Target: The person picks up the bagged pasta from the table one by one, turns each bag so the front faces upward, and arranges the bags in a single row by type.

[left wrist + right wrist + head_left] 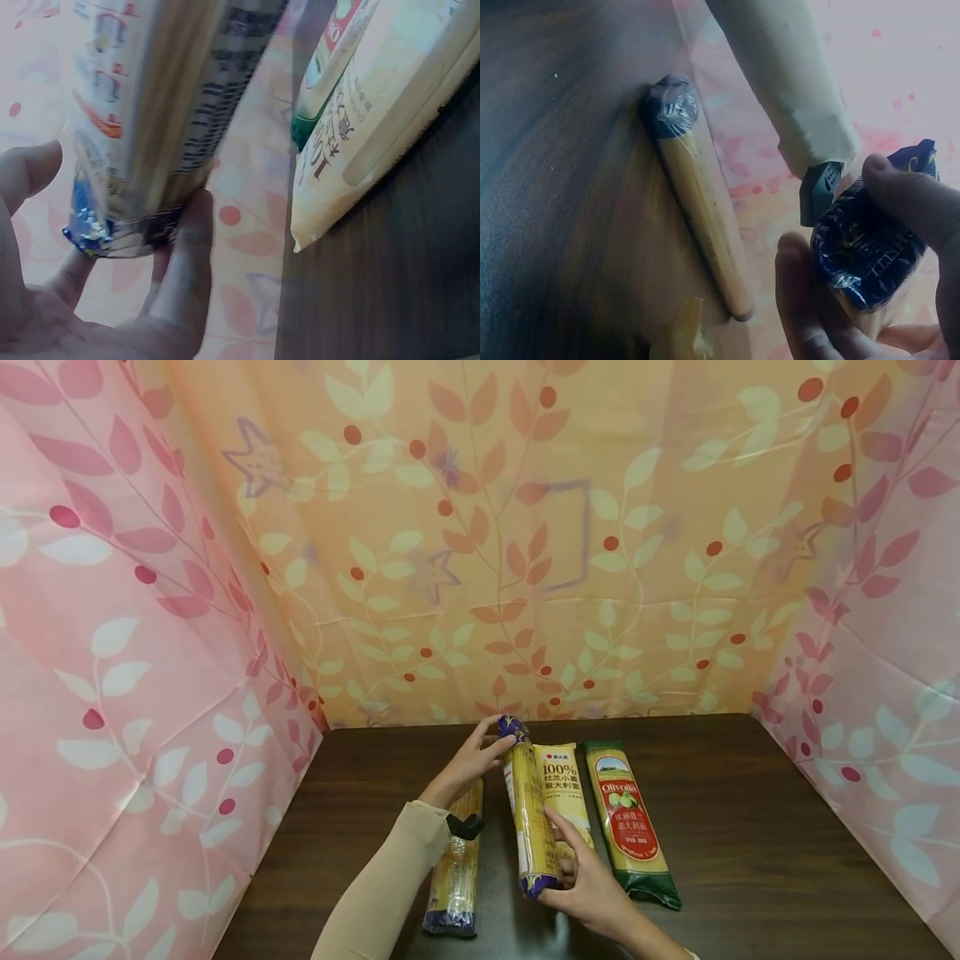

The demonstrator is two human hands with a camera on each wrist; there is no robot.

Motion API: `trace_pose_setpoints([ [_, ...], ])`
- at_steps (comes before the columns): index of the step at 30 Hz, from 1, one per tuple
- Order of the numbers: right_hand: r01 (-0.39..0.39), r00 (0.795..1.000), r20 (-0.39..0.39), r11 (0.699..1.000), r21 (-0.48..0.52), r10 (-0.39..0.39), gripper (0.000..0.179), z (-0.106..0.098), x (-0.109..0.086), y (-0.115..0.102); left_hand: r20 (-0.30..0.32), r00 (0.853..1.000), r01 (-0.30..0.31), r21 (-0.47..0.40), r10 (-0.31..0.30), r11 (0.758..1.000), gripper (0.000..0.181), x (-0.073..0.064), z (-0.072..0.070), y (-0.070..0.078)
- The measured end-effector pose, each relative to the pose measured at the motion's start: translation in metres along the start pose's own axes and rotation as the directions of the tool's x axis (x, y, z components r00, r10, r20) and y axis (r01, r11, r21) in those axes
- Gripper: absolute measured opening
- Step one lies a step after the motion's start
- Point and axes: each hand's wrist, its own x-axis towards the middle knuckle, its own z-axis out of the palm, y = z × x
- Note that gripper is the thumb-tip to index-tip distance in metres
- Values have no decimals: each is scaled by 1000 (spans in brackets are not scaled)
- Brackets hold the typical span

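Note:
A clear-wrapped pack of spaghetti (529, 814) with dark blue ends is held up between both hands, tilted over the table. At its far end my left hand (467, 770) holds it with thumb and fingers around the blue wrapper. The left wrist view shows the pack's printed side (157, 97) above the palm. My right hand (592, 885) grips the near end, thumb at the blue end cap (870, 247) and fingers along the side. Behind the held pack, a yellow pasta packet (564, 781) lies partly hidden.
A second blue-ended spaghetti pack (453, 881) lies on the left, partly under the left forearm. On the right lies a green and red Olivoilà pasta packet (630, 818). All rest on a dark wooden table (765, 843), with patterned curtains (480, 568) behind and at both sides.

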Motion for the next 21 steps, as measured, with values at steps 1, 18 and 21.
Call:
trace_pose_setpoints([
  [1,-2,1000,9,1000,15,2,113,0,0,0,2,1000,9,-1,-9,1000,67,0,-1,1],
  [18,74,997,32,965,-252,-68,114,0,8,-2,-2,995,102,34,-102,994,83,1,-13,11],
  [21,116,993,23,913,-390,-117,114,2,8,-1,-9,995,100,60,-100,993,74,3,-15,9],
])
